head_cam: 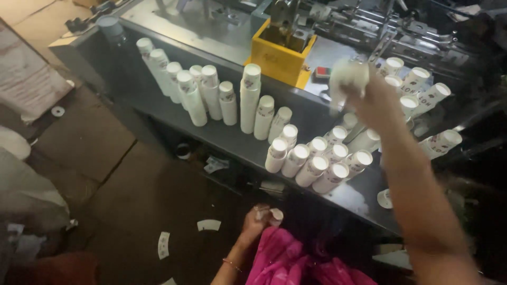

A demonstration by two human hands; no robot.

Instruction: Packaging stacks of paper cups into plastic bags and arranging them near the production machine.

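**Paper cups along the machine ledge**

On the left we see stacks of white printed paper cups (196, 97) standing upside down on the grey metal counter (232, 138); scraps of cut paper (163, 245) lie on the floor below. Low in the middle, our left hand (257, 220) is clenched around a small white paper piece (276, 214), above pink cloth (282, 261). Behind sits a yellow metal box (280, 55). To the right, our right hand (369, 97) is raised over tilted cup stacks (322, 163), its fingers grasping a blurred white paper cup (346, 79). The machine beyond is dark and hard to make out.
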